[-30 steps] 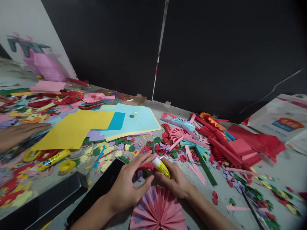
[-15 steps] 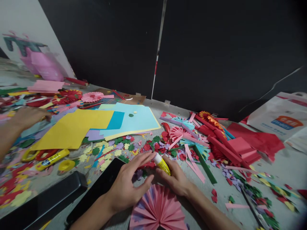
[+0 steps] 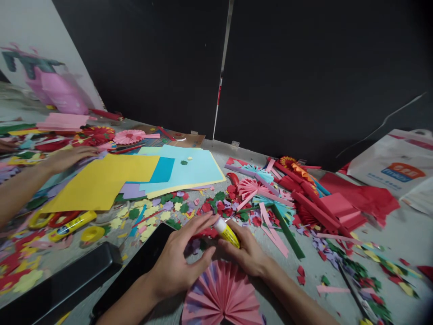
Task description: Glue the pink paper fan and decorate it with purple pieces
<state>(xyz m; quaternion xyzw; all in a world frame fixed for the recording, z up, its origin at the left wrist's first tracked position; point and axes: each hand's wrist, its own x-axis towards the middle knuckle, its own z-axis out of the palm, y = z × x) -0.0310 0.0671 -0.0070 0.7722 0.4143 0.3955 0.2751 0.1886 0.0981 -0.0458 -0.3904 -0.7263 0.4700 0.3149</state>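
Note:
My right hand (image 3: 248, 253) is closed around a yellow glue stick (image 3: 227, 233) whose white tip points up and left. My left hand (image 3: 179, 262) lies beside it with fingers stretched out flat over small paper cutouts, its fingertips close to the glue stick's tip. A pink pleated paper fan (image 3: 221, 298) lies just below both hands at the near edge. Red, green and purple paper flower cutouts (image 3: 216, 207) are scattered just beyond my fingers.
Another person's hand (image 3: 67, 158) reaches in at the left over a yellow sheet (image 3: 104, 180) and light blue sheet (image 3: 196, 169). Scissors (image 3: 50, 219), a second glue stick (image 3: 71, 225) and a tape roll (image 3: 92, 234) lie left. A black phone (image 3: 142, 262) sits by my left wrist. Red paper strips (image 3: 321, 207) pile right.
The other person's hand at the left has moved up and right over the yellow sheet's edge. My own hands stay nearly in place with the glue stick.

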